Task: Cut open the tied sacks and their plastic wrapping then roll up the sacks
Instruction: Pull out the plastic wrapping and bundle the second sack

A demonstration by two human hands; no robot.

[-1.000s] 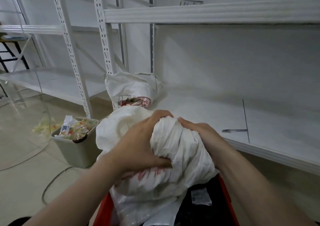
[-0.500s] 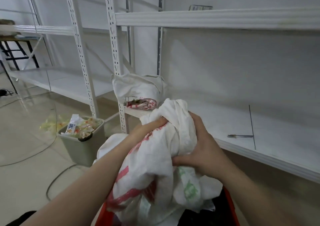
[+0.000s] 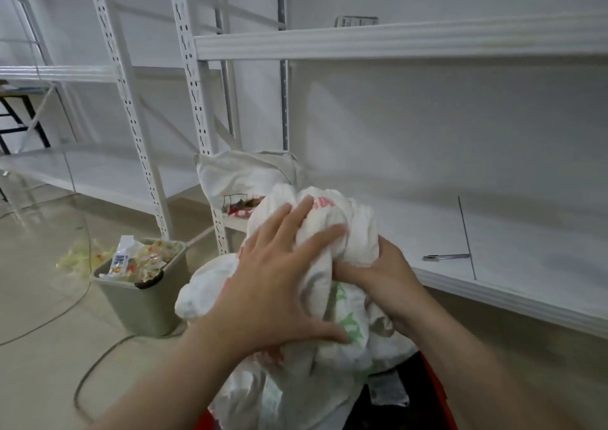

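Note:
A crumpled white sack [image 3: 342,229] with red and green print is bunched up in front of me, above a red and black bin [image 3: 431,393]. My left hand [image 3: 273,285] lies spread over its left side, fingers straight and pressing on the cloth. My right hand [image 3: 378,278] grips the bundle from the right and below, fingers curled into the fabric. A second white sack [image 3: 243,173] sits on the left end of the lower shelf [image 3: 526,265], behind the bundle. A thin metal tool [image 3: 444,257] lies on that shelf to the right.
A grey-green waste bin [image 3: 144,294] full of plastic wrappers stands on the floor at the left, with more wrappers beside it. A cable [image 3: 82,383] loops across the floor. White shelving uprights [image 3: 197,117] rise behind. An upper shelf beam [image 3: 394,39] runs overhead.
The sack bundle has risen and been turned. My left hand went from gripping it to lying spread flat on its side. My right hand shifted lower and under the bundle.

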